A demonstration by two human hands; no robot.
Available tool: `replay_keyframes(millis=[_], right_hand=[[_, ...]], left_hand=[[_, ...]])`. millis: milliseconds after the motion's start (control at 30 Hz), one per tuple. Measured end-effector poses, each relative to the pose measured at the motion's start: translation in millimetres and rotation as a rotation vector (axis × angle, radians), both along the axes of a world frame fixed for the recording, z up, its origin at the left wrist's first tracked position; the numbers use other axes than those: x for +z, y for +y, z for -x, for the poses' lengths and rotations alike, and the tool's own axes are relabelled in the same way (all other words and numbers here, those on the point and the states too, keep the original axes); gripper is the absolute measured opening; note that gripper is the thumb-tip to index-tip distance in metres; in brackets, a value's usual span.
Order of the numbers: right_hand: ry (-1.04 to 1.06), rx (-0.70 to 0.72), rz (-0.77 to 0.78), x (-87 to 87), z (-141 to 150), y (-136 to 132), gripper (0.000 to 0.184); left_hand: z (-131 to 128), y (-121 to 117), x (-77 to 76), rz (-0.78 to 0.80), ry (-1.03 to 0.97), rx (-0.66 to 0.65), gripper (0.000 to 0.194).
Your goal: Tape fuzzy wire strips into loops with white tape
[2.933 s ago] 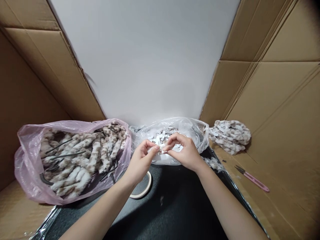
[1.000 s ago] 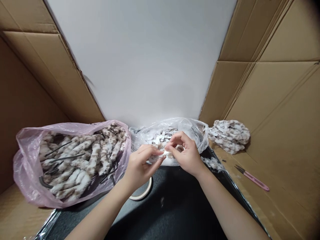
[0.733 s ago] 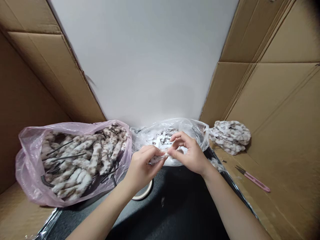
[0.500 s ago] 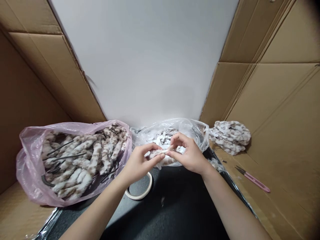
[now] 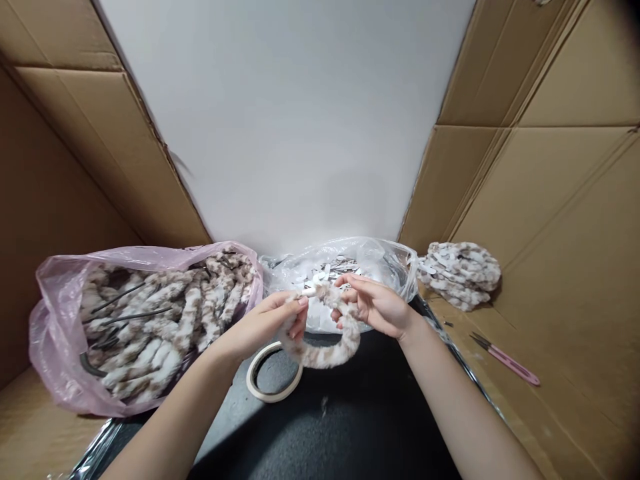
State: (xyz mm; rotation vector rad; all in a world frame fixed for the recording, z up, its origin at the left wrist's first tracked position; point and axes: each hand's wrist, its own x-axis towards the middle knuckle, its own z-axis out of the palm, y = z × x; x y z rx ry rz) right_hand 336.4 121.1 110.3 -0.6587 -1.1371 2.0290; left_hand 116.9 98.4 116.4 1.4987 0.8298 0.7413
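Note:
Between my hands is a fluffy ring [image 5: 325, 357] of white and brown plush, with a smooth white band [image 5: 310, 292] across its top where the ends meet. My left hand [image 5: 277, 317] pinches the ring at its upper left, beside the band. My right hand [image 5: 373, 303] has its fingers curled about the ring's upper right side. A clear plastic bag [image 5: 385, 250] holding small white strips [image 5: 330, 270] lies just behind, partly hidden by the hands. Below my left hand, a roll of cream tape [image 5: 274, 397] lies flat on the dark mat.
On the left, a pink plastic bag [image 5: 55, 320] holds plush strips [image 5: 165, 333] with dark cords. A bundle of plush rings [image 5: 463, 273] rests at the right, with pink-handled snips [image 5: 505, 357] in front. Cardboard walls [image 5: 565, 220] stand on both sides of a white panel [image 5: 290, 120].
The plush piece, earlier mostly hidden at my fingertips, now shows as a whole ring hanging toward me. My hands have turned and moved a little apart, uncovering the tape roll.

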Motion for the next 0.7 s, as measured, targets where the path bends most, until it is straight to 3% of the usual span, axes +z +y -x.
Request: replay_keyframes(millis=[133, 367, 467, 567, 700], right_hand=[[0.065, 0.192, 0.063, -5.4, 1.3, 0.8, 0.023], [-0.042, 0.141, -0.049, -5.3, 3.4, -2.9, 0.035], [-0.239, 0.012, -0.248, 0.5, 4.3, -6.6, 0.034], [-0.486, -0.157, -0.57, 7.5, 6.2, -15.5, 0.026], [-0.69, -0.175, -0.985, 17.6, 6.9, -31.7, 0.019]], left_hand=[[2.4, 3.2, -2.5, 0.041, -0.057, -0.01, 0.037], [5.1, 4.7, -2.5, 0.042, 0.045, 0.064, 0.04], [6.9, 5.7, -1.2, 0.031, 0.137, 0.097, 0.044], [7.9, 4.4, 2.9, -0.053, 0.26, 0.105, 0.044], [7.3, -0.5, 7.7, -0.12, 0.248, -0.074, 0.03]])
